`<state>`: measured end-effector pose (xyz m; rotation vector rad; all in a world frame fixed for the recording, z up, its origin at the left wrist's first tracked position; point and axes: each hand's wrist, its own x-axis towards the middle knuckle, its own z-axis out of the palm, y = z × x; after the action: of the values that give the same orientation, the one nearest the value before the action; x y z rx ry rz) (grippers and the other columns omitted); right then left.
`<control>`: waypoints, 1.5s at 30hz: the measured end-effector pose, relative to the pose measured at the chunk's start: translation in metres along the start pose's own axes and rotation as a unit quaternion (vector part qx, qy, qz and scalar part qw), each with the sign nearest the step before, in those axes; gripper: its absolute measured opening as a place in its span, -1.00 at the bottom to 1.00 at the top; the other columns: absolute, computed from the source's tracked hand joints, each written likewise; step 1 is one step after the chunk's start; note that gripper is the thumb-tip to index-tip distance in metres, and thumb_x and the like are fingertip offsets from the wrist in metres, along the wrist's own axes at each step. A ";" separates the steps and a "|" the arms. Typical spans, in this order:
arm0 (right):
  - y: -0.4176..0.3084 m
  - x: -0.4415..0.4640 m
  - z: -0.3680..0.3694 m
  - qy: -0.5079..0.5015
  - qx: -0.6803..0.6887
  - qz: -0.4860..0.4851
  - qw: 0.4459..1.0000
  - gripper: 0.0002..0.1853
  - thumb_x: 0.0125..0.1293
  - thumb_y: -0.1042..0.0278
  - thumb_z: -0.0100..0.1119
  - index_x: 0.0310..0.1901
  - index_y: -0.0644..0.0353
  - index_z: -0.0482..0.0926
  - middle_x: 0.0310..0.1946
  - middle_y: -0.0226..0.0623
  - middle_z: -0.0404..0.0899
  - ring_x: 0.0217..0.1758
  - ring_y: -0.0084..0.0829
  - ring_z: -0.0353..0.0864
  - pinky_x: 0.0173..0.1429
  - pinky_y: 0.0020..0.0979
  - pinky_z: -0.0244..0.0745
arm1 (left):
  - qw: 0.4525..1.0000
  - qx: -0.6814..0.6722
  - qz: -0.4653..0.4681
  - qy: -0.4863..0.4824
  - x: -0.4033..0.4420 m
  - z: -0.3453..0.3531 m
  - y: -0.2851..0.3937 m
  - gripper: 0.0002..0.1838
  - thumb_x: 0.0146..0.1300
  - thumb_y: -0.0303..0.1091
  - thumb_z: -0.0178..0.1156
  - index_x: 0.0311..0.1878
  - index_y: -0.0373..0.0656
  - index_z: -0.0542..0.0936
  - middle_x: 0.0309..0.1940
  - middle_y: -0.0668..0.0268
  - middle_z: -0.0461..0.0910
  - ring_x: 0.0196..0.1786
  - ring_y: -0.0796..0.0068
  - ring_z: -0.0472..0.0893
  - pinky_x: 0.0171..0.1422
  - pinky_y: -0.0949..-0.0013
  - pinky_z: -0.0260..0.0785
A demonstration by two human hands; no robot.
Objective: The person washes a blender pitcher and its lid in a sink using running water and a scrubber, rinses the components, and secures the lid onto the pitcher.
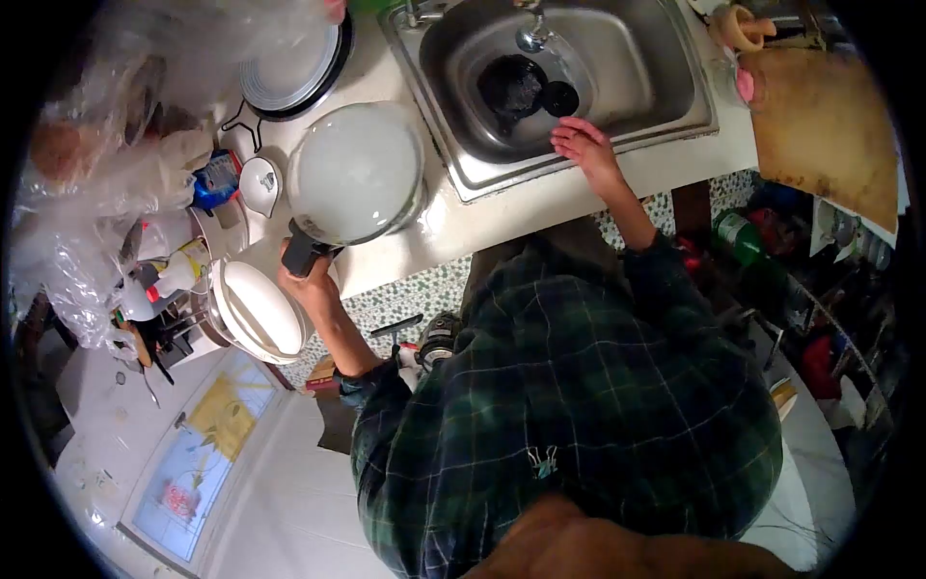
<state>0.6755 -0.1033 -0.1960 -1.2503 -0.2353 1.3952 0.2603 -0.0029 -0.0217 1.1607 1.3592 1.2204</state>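
Observation:
My left hand (305,278) is wrapped round the black handle of a wide, round pan (357,174) with a pale grey inside. The pan is over the counter, to the left of the steel sink (632,121). Over the sink's near side is my right hand (585,145), its fingers stretched out and nothing visible in them. Just beyond those fingertips lies a small black disc-like thing (560,99). A larger round black item (511,85) sits beside it in the basin, its exact kind unclear. Above them hangs the faucet head (531,37), with what looks like water below it.
Stacked round pans or lids (294,72) and a small white spouted bowl (259,186) stand on the left of the counter. White dishes (258,309) fill a rack nearer me. A wooden board (820,130) is at the right, a green bottle (738,236) below it.

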 end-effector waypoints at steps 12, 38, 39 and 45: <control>-0.023 -0.033 -0.067 0.049 0.083 -0.033 0.995 -0.73 0.33 0.43 -0.01 0.05 0.26 0.43 -0.13 -0.18 0.56 -0.07 -0.37 0.57 0.08 -0.40 0.48 | 0.970 0.221 0.012 -0.102 -0.008 0.077 0.053 -0.81 -0.20 -0.60 0.15 -0.40 -0.25 0.47 -0.51 0.46 0.40 -0.43 0.67 0.34 -0.30 0.58 0.25; -0.038 0.019 -0.089 -0.049 0.004 0.035 0.998 -0.73 0.31 0.55 -0.12 0.02 0.27 0.43 -0.17 -0.19 0.53 -0.11 -0.33 0.58 0.05 -0.34 0.54 | 0.844 0.516 -0.021 -0.146 -0.012 0.105 0.146 -0.68 -0.15 -0.53 0.16 -0.22 -0.33 0.51 -0.43 0.24 0.59 -0.37 0.54 0.53 -0.21 0.45 0.38; -0.039 0.020 -0.088 -0.052 0.005 0.037 0.998 -0.73 0.31 0.55 -0.12 0.02 0.27 0.43 -0.17 -0.19 0.53 -0.11 -0.33 0.58 0.05 -0.34 0.54 | 0.843 0.519 -0.022 -0.143 -0.011 0.108 0.153 -0.68 -0.15 -0.53 0.16 -0.22 -0.33 0.51 -0.43 0.24 0.59 -0.37 0.54 0.53 -0.21 0.45 0.38; -0.004 0.053 -0.094 -0.131 -0.084 -0.026 0.988 -0.75 0.31 0.56 -0.05 0.01 0.25 0.46 -0.20 -0.30 0.51 -0.13 -0.49 0.54 0.03 -0.44 0.51 | 0.799 0.573 -0.010 -0.183 -0.013 0.136 0.186 -0.66 -0.15 -0.53 0.17 -0.19 -0.35 0.51 -0.45 0.20 0.59 -0.41 0.54 0.52 -0.25 0.46 0.39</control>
<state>0.7637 -0.1069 -0.2591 -1.1854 -0.5718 1.5175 0.4072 0.0087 0.1553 2.0386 1.7992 -0.0311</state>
